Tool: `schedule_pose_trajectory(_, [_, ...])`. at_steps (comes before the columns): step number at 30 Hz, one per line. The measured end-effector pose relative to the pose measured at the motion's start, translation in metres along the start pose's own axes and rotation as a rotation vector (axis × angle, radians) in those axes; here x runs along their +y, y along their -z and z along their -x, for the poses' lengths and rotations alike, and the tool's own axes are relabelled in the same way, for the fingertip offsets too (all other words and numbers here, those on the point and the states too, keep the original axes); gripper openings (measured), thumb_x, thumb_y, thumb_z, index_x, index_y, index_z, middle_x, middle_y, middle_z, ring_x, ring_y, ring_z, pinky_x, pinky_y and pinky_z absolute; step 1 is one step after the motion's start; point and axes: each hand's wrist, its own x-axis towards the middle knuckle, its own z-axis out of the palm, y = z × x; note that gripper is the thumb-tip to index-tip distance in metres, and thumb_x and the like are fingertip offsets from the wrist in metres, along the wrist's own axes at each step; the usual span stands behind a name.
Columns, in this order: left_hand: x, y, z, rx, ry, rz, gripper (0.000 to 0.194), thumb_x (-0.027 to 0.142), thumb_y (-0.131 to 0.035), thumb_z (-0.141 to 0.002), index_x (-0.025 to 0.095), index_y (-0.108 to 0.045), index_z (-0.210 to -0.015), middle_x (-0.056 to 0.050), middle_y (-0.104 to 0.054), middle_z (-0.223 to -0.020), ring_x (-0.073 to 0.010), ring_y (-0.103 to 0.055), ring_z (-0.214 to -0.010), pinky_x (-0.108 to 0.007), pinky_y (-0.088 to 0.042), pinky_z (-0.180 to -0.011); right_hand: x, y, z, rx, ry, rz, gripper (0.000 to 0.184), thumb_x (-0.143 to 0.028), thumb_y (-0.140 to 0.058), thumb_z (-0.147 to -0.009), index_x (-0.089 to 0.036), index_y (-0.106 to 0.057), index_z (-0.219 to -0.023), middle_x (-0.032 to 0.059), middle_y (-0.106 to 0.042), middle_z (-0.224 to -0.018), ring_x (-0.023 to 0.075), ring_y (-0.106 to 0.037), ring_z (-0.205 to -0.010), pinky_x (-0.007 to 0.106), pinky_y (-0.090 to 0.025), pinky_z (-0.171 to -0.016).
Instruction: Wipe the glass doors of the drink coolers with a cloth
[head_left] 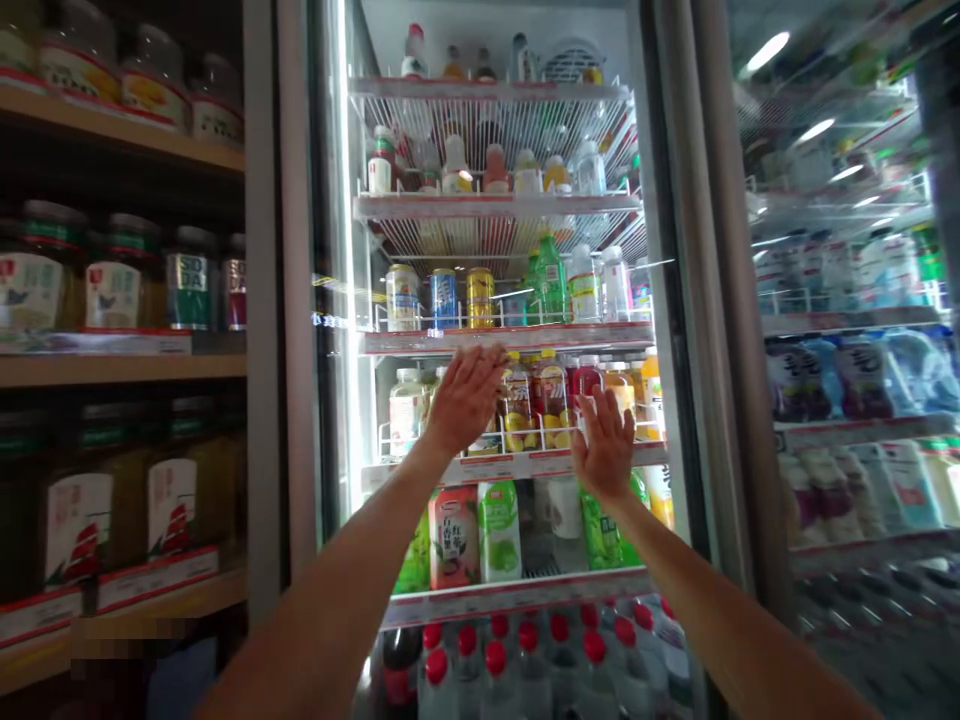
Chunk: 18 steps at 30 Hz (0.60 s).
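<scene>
Both of my arms stretch forward in front of a lit drinks fridge. My left hand is flat with its fingers together, pointing up and right, and holds nothing. It is nearest to the brown-labelled bottles with yellow caps on the fourth shelf, partly covering that row. My right hand is raised with fingers spread and nothing in it, in front of the red drink bottles and orange drink bottles. Whether either hand touches glass or a shelf edge, I cannot tell.
Below stand a red carton, a green-and-white carton and several red-capped bottles. Cans and a green bottle sit above. Jars line wooden shelves at left; another fridge is at right.
</scene>
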Motion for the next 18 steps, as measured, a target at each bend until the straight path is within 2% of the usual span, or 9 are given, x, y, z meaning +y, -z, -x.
schedule_pose_trajectory(1, [-0.011, 0.004, 0.003, 0.029, 0.068, -0.014, 0.045, 0.022, -0.042, -0.087, 0.018, -0.046, -0.131, -0.005, -0.043, -0.141, -0.0224, -0.031, -0.135, -0.043, -0.024, -0.114, 0.0, 0.0, 0.0, 0.004, 0.0, 0.0, 0.056, -0.025, -0.038, -0.087, -0.02, -0.027, -0.142, 0.0105, -0.037, -0.144, 0.0204, -0.025, -0.138, 0.045, -0.018, -0.111])
schedule_pose_trajectory(4, [-0.038, 0.013, 0.014, 0.177, 0.403, -0.067, 0.046, 0.023, -0.04, -0.088, 0.013, -0.044, -0.132, -0.011, -0.042, -0.141, -0.0245, -0.028, -0.136, -0.046, -0.024, -0.113, -0.002, 0.0, 0.0, -0.014, -0.02, 0.009, 0.055, -0.025, -0.038, -0.087, -0.018, -0.031, -0.141, 0.0115, -0.037, -0.144, 0.0213, -0.024, -0.138, 0.045, -0.018, -0.111])
schedule_pose_trajectory(5, [-0.037, 0.013, 0.017, 0.203, 0.465, -0.075, 0.046, 0.023, -0.039, -0.088, 0.013, -0.043, -0.133, -0.011, -0.041, -0.141, -0.025, -0.026, -0.137, -0.047, -0.024, -0.113, -0.002, 0.0, 0.0, -0.021, -0.027, 0.014, 0.054, -0.025, -0.038, -0.087, -0.018, -0.031, -0.14, 0.0119, -0.037, -0.144, 0.0214, -0.023, -0.139, 0.045, -0.018, -0.111])
schedule_pose_trajectory(6, [-0.03, 0.012, 0.019, 0.2, 0.465, -0.071, 0.047, 0.022, -0.039, -0.088, 0.013, -0.042, -0.133, -0.011, -0.041, -0.142, -0.0252, -0.025, -0.138, -0.048, -0.023, -0.113, -0.003, 0.0, 0.0, -0.026, -0.031, 0.021, 0.054, -0.025, -0.038, -0.087, -0.017, -0.032, -0.14, 0.0122, -0.037, -0.144, 0.0215, -0.023, -0.139, 0.045, -0.017, -0.111])
schedule_pose_trajectory(7, [-0.018, 0.009, 0.021, 0.168, 0.399, -0.054, 0.047, 0.021, -0.04, -0.087, 0.014, -0.042, -0.134, -0.01, -0.04, -0.142, -0.025, -0.023, -0.138, -0.048, -0.023, -0.113, -0.003, 0.0, 0.0, -0.029, -0.032, 0.028, 0.054, -0.025, -0.038, -0.087, -0.017, -0.032, -0.14, 0.0125, -0.038, -0.143, 0.0217, -0.023, -0.138, 0.046, -0.018, -0.111])
schedule_pose_trajectory(11, [0.038, -0.004, 0.031, -0.03, -0.088, 0.025, 0.046, 0.018, -0.044, -0.085, 0.019, -0.045, -0.131, -0.004, -0.042, -0.141, -0.0225, -0.022, -0.139, -0.044, -0.024, -0.114, -0.001, -0.001, 0.0, -0.03, -0.023, 0.041, 0.054, -0.025, -0.038, -0.087, -0.018, -0.032, -0.14, 0.0117, -0.038, -0.144, 0.0212, -0.024, -0.138, 0.045, -0.019, -0.111])
schedule_pose_trajectory(13, [0.039, -0.002, 0.039, -0.038, -0.116, 0.016, 0.047, 0.018, -0.044, -0.085, 0.019, -0.044, -0.132, -0.004, -0.043, -0.141, -0.0219, -0.023, -0.138, -0.043, -0.025, -0.113, 0.0, -0.001, 0.0, -0.029, -0.021, 0.034, 0.054, -0.025, -0.038, -0.087, -0.019, -0.032, -0.14, 0.0107, -0.038, -0.144, 0.0208, -0.024, -0.138, 0.045, -0.019, -0.111])
schedule_pose_trajectory(15, [0.019, 0.004, 0.048, 0.038, 0.055, -0.022, 0.048, 0.019, -0.043, -0.086, 0.019, -0.041, -0.135, -0.006, -0.042, -0.141, -0.0221, -0.024, -0.138, -0.043, -0.025, -0.113, 0.0, 0.0, 0.0, -0.035, -0.022, 0.024, 0.053, -0.025, -0.038, -0.086, -0.018, -0.034, -0.139, 0.0106, -0.037, -0.144, 0.021, -0.024, -0.138, 0.045, -0.019, -0.111])
schedule_pose_trajectory(18, [-0.009, 0.012, 0.059, 0.217, 0.415, -0.076, 0.049, 0.024, -0.04, -0.089, 0.018, -0.037, -0.137, -0.009, -0.036, -0.145, -0.0242, -0.021, -0.139, -0.047, -0.024, -0.113, -0.002, 0.001, -0.001, -0.047, -0.037, 0.026, 0.053, -0.025, -0.038, -0.086, -0.017, -0.035, -0.138, 0.0117, -0.037, -0.144, 0.0213, -0.023, -0.139, 0.046, -0.018, -0.111])
